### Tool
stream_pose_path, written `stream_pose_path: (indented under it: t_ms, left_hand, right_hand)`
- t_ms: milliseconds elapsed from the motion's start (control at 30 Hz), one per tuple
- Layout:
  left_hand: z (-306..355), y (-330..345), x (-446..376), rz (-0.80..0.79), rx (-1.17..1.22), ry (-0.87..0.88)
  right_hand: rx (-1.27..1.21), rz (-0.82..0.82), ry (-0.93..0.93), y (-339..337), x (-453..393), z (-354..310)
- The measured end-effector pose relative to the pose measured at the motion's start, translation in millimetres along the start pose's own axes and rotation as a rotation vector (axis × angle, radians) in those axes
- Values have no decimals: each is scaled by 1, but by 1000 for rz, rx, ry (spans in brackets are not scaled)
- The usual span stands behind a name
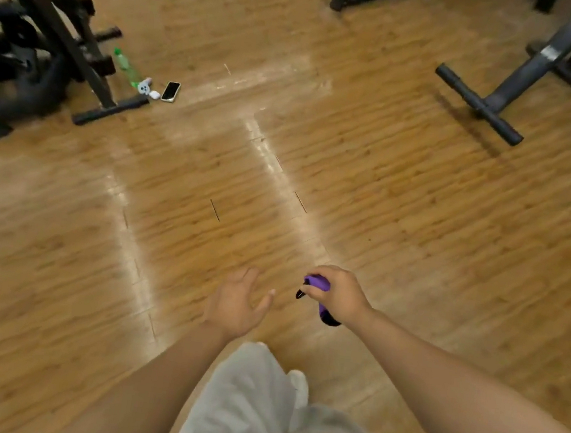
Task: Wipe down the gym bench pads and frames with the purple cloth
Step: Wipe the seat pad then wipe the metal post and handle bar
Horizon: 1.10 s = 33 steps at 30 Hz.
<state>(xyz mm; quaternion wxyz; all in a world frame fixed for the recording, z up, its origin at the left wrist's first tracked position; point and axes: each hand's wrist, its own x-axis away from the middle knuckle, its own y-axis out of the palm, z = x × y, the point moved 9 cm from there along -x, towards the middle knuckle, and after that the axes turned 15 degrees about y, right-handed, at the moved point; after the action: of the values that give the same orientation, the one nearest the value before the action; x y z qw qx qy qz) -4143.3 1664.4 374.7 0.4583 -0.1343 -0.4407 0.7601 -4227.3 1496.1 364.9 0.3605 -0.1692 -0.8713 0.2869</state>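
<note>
I see a wood-pattern floor (209, 177) filling the frame, with pale worn strips down the centre. A dark rack (47, 25) stands upper left; a black bench frame (511, 86) sits upper right, well apart from me and, I judge, not yet wiped. A green bottle (126, 68) and phone (170, 91) lie beside the rack's foot, seemingly parked out of the way. My right hand (341, 294) grips the bunched purple cloth (318, 283), carried ready; my left hand (236, 304) hangs relaxed, holding nothing
</note>
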Motion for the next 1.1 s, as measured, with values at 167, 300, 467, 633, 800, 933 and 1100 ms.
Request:
stream_pose_path:
  t_ms: [167, 300, 467, 633, 800, 933, 1100]
  left_hand:
    - [-53, -19, -105, -45, 21, -100]
    - [-100, -48, -201, -47, 53, -194]
    - [-117, -110, -329, -123, -61, -72]
    - [-123, -165, -440, -125, -47, -41]
    - [-137, -197, -556, -101, 10, 10]
    - [-149, -242, -661, -57, -6, -19]
    - [-132, -317, -789, -35, 1, 6]
  right_hand:
    - [196, -69, 20, -36, -116, -27]
    - [286, -52, 88, -81, -209, -49]
    - [391, -103, 118, -136, -317, -103]
    - [244, -61, 54, -191, -413, -186]
    - [183, -96, 45, -228, -532, -222]
    - [127, -114, 20, -273, -636, -252]
    - [124, -135, -65, -352, -743, -324]
